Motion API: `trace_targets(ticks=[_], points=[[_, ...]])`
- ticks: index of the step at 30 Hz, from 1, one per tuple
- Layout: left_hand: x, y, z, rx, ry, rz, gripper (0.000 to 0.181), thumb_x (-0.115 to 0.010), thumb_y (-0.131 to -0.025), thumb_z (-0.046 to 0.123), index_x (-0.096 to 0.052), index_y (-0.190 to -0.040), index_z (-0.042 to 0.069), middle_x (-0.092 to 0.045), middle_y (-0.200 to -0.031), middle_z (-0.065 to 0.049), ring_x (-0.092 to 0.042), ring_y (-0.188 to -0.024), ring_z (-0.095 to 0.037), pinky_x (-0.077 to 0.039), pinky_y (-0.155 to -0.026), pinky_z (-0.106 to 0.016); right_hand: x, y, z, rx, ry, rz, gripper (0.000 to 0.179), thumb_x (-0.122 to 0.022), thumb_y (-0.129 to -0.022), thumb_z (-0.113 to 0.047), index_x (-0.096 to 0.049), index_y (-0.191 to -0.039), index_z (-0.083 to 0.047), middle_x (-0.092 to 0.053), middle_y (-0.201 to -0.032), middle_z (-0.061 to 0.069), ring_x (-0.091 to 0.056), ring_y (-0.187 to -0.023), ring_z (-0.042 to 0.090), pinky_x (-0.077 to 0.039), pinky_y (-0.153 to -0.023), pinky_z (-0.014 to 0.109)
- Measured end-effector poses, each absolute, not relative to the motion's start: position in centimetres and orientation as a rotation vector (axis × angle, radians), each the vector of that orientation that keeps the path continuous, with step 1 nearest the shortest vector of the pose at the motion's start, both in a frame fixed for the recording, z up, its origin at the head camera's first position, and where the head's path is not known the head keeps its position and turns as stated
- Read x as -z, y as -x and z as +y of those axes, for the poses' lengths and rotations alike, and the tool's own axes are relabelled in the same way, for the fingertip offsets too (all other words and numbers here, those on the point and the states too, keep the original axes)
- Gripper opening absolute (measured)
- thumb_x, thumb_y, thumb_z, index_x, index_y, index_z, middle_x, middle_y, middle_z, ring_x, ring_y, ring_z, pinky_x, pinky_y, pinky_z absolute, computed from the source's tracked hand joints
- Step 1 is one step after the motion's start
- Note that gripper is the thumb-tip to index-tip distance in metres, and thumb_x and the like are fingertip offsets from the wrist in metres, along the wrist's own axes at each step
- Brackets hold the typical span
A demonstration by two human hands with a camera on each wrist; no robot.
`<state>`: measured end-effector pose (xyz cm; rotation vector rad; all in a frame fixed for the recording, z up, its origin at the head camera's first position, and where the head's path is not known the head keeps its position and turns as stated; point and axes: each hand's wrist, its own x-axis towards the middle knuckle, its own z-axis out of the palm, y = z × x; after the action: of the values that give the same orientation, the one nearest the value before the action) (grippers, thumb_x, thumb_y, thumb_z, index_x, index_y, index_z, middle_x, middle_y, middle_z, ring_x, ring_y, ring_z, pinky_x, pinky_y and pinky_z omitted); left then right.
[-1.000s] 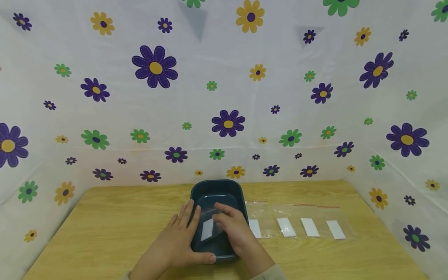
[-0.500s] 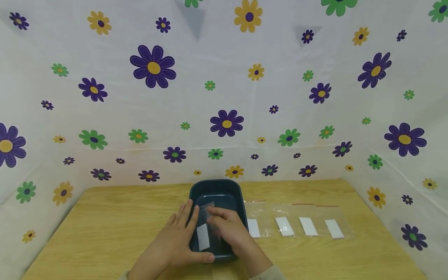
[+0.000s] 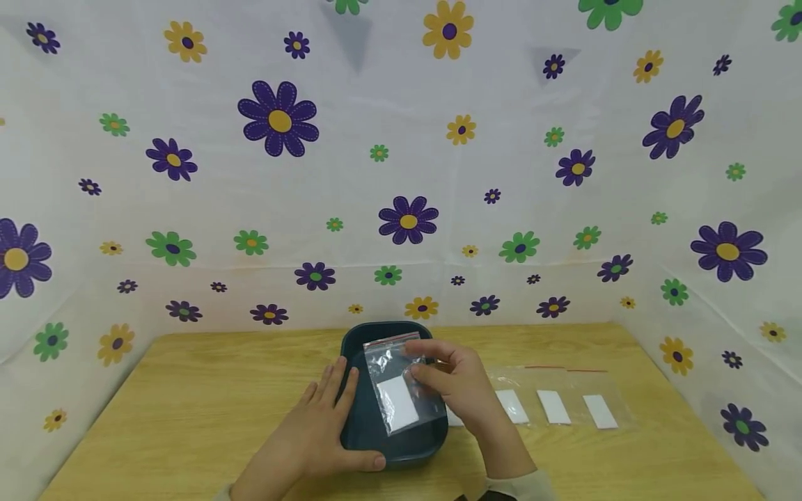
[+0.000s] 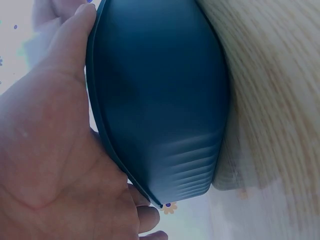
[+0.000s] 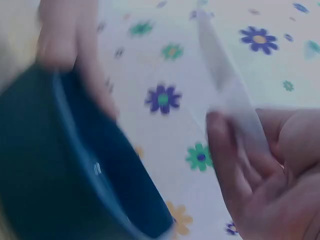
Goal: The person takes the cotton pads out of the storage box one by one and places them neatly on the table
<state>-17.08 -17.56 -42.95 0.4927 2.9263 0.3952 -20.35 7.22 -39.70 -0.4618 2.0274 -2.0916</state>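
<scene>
A clear zip bag [image 3: 390, 360] with a red line at its top and a white rectangular piece [image 3: 398, 405] inside is raised over a dark blue plastic bin [image 3: 401, 451]. My right hand [image 3: 466, 386] pinches it by its right side between thumb and fingers; the right wrist view shows the bag [image 5: 227, 85] nearly edge-on. My left hand [image 3: 313, 431] rests along the bin's left side with straight, spread fingers and the thumb at its near edge. In the left wrist view, the palm [image 4: 55, 135] lies against the bin's rim [image 4: 95, 110].
Several similar clear bags with white pieces, such as the rightmost one [image 3: 600, 412], lie in a row on the wooden table [image 3: 219, 396] right of the bin. My right arm partly covers the nearest bag. A flower-print white sheet [image 3: 338, 188] encloses the back and sides.
My right hand has lifted the zip bag up out of the bin and moved right, bringing the bag into full view. The left hand has kept its place on the bin.
</scene>
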Motion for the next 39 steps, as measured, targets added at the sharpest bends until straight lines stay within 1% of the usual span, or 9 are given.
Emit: trace_targets(ticks=[4,8,10,12,17,20,24,27,39], points=[[42.9,17.0,-17.6,-0.397,-0.494,2.927,0.139,-0.048,-0.058,0.100,-0.021,-0.160,0.009,-0.001,-0.168,-0.015,-0.007,-0.153,-0.039,-0.020,-0.119,-0.061,39.5,20.3,7.9,2.152,0.593,1.934,0.044,-0.066,-0.095,-0.005,-0.057,-0.138,-0.006,-0.068,-0.120,0.005,-0.070,-0.092,0.014,-0.059,-0.075,0.026],[42.9,16.9,-17.6,-0.396,-0.504,2.925,0.138,-0.049,-0.059,0.100,-0.021,-0.160,0.009,-0.002,-0.168,-0.016,-0.007,-0.153,-0.040,-0.020,-0.119,-0.061,39.3,20.2,8.4,2.197,0.664,1.824,0.061,-0.066,-0.095,-0.004,-0.043,-0.151,-0.011,-0.073,-0.112,0.001,-0.070,-0.091,0.013,-0.059,-0.075,0.026],[43.0,16.8,-17.6,-0.399,-0.494,2.921,0.138,-0.050,-0.059,0.099,-0.021,-0.160,0.011,-0.001,-0.168,-0.015,-0.007,-0.153,-0.039,-0.019,-0.119,-0.061,39.3,20.2,8.6,2.177,0.633,1.872,0.065,-0.067,-0.095,-0.005,-0.040,-0.153,-0.015,-0.075,-0.108,0.001,-0.071,-0.091,0.013,-0.060,-0.076,0.029],[43.1,16.8,-17.7,-0.399,-0.485,2.922,0.137,-0.050,-0.059,0.099,-0.020,-0.160,0.012,-0.001,-0.168,-0.015,-0.007,-0.153,-0.039,-0.018,-0.119,-0.062,39.4,20.3,8.6,2.138,0.589,1.922,0.063,-0.068,-0.094,-0.007,-0.043,-0.151,-0.015,-0.075,-0.107,0.004,-0.071,-0.092,0.014,-0.060,-0.078,0.030],[43.1,16.8,-17.8,-0.394,-0.481,2.925,0.138,-0.050,-0.058,0.099,-0.019,-0.160,0.012,0.000,-0.168,-0.014,-0.005,-0.154,-0.039,-0.017,-0.120,-0.061,39.6,20.5,8.7,2.084,0.486,1.991,0.043,-0.069,-0.094,-0.009,-0.057,-0.135,-0.002,-0.073,-0.112,0.013,-0.072,-0.093,0.017,-0.061,-0.077,0.031],[43.0,16.8,-17.7,-0.390,-0.478,2.931,0.139,-0.049,-0.058,0.100,-0.020,-0.160,0.011,0.000,-0.168,-0.014,-0.006,-0.154,-0.039,-0.018,-0.120,-0.061,39.9,20.7,8.6,2.086,0.418,2.014,0.037,-0.069,-0.095,-0.012,-0.062,-0.129,0.000,-0.072,-0.113,0.013,-0.071,-0.096,0.017,-0.060,-0.081,0.029],[43.0,17.0,-17.3,-0.390,-0.475,2.940,0.139,-0.050,-0.058,0.100,-0.019,-0.160,0.012,0.001,-0.168,-0.013,-0.006,-0.154,-0.038,-0.017,-0.120,-0.060,40.2,21.0,8.9,2.159,0.315,1.938,0.038,-0.069,-0.095,-0.014,-0.061,-0.129,0.000,-0.071,-0.110,0.008,-0.069,-0.098,0.015,-0.058,-0.085,0.027],[43.1,17.1,-17.0,-0.376,-0.502,2.943,0.138,-0.050,-0.058,0.099,-0.018,-0.161,0.012,0.001,-0.168,-0.014,-0.005,-0.154,-0.038,-0.017,-0.121,-0.060,40.5,21.0,9.8,2.227,0.236,1.886,0.036,-0.067,-0.096,-0.011,-0.059,-0.128,0.002,-0.071,-0.106,0.005,-0.068,-0.095,0.014,-0.058,-0.083,0.027],[43.3,17.1,-17.5,-0.327,-0.505,2.949,0.140,-0.048,-0.060,0.100,-0.015,-0.161,0.009,0.002,-0.168,-0.016,0.003,-0.154,-0.035,-0.010,-0.123,-0.057,40.3,20.5,14.2,2.206,0.069,2.017,0.038,-0.063,-0.099,-0.013,-0.056,-0.132,0.003,-0.071,-0.108,0.003,-0.066,-0.098,0.016,-0.059,-0.083,0.030]])
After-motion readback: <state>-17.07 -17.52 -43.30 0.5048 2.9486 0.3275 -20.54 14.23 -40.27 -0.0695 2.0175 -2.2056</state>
